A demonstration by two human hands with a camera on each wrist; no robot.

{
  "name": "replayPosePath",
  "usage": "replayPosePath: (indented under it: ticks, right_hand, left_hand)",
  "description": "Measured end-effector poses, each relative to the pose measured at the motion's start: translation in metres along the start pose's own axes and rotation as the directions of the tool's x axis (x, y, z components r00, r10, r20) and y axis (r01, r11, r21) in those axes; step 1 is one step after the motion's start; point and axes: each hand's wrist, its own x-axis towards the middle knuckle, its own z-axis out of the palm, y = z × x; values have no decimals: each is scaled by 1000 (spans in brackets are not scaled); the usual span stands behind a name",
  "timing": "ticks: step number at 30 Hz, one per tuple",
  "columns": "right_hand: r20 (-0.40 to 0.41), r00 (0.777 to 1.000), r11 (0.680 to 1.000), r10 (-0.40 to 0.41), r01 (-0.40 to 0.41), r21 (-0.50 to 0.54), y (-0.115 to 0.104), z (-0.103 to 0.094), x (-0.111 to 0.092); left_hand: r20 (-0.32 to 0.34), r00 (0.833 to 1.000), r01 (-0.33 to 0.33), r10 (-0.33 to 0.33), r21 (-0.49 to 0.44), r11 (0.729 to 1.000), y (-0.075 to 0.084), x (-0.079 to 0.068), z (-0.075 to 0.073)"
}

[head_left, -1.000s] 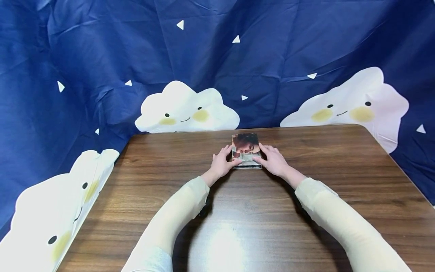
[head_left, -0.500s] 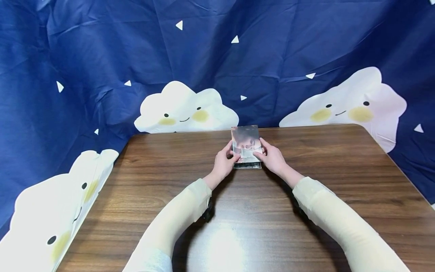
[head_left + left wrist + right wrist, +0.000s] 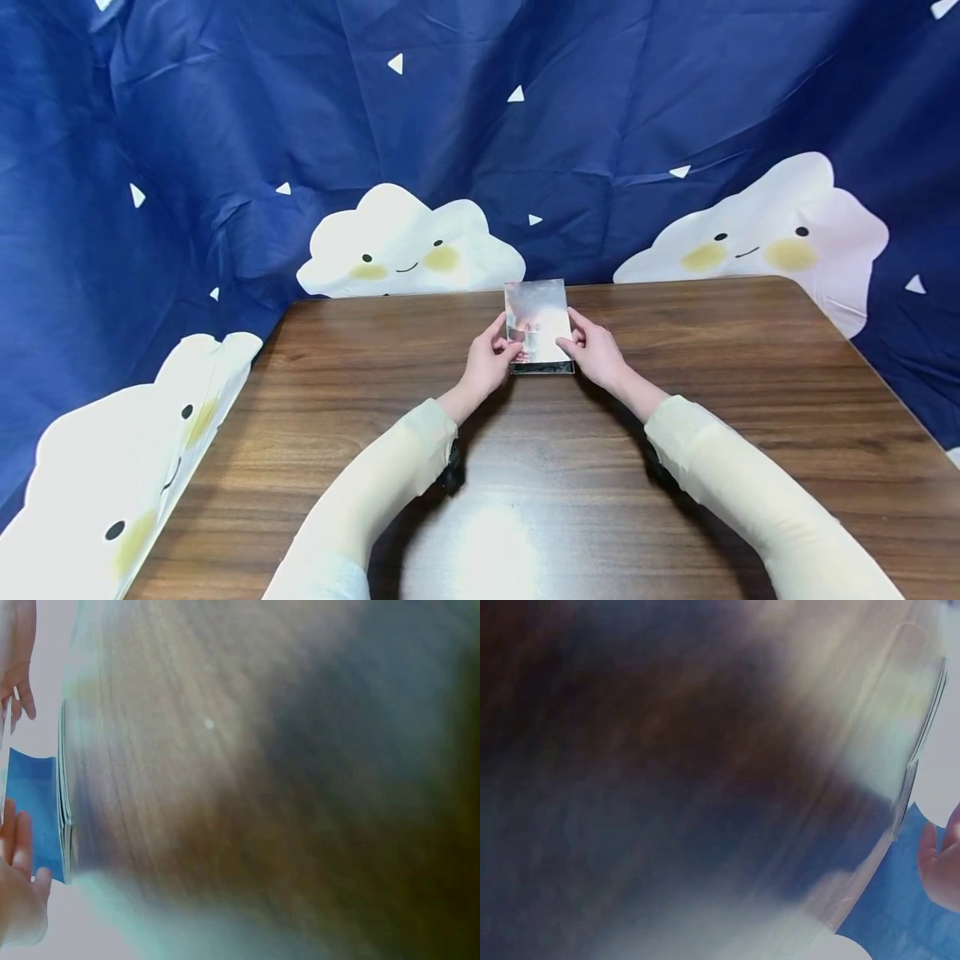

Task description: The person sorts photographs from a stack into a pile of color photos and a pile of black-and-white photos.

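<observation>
In the head view a glossy picture card (image 3: 546,304) is raised over a thin stack of similar pieces (image 3: 542,367) near the far edge of the table. Its face is washed out by glare. My left hand (image 3: 487,360) pinches its left edge, thumb on the front. On the opposite edge my right hand (image 3: 600,355) holds it the same way. From the left wrist, the stack (image 3: 66,802) shows edge-on on the wood, with the card's thin edge (image 3: 5,750) apart from it. The right wrist view catches the stack's edges (image 3: 910,780) beside my right hand.
A brown wood-grain table (image 3: 360,350) extends around the stack, with a bright light reflection near its front. Behind it hangs a blue cloth (image 3: 570,125) printed with white smiling clouds (image 3: 412,225) and small triangles.
A second ago the card lay flat on the stack with my hands at its sides. It has since been lifted and tilted, uncovering the dark near strip of the stack.
</observation>
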Motion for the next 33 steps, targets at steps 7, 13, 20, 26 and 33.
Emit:
replayPosePath:
  ticks: [7, 13, 20, 26, 33]
  right_hand:
    - [28, 1000, 998, -7, 5, 60, -11, 4, -4]
    - [35, 998, 991, -50, 45, 126, -23, 12, -11]
    - [40, 994, 972, -100, 89, 218, -40, 25, -22]
    - [49, 990, 944, -135, 113, 310, -50, 35, -25]
    - [144, 987, 920, -76, 14, 391, -61, 50, -26]
  left_hand:
    - [15, 1000, -9, 9, -17, 1000, 0, -9, -13]
    - [31, 999, -35, 35, 14, 999, 2, -22, -31]
    - [55, 996, -73, 72, 7, 997, 18, -48, -55]
    - [76, 995, -66, 70, -54, 996, 37, -68, -75]
    - [91, 995, 57, -43, -165, 985, 28, -77, -97]
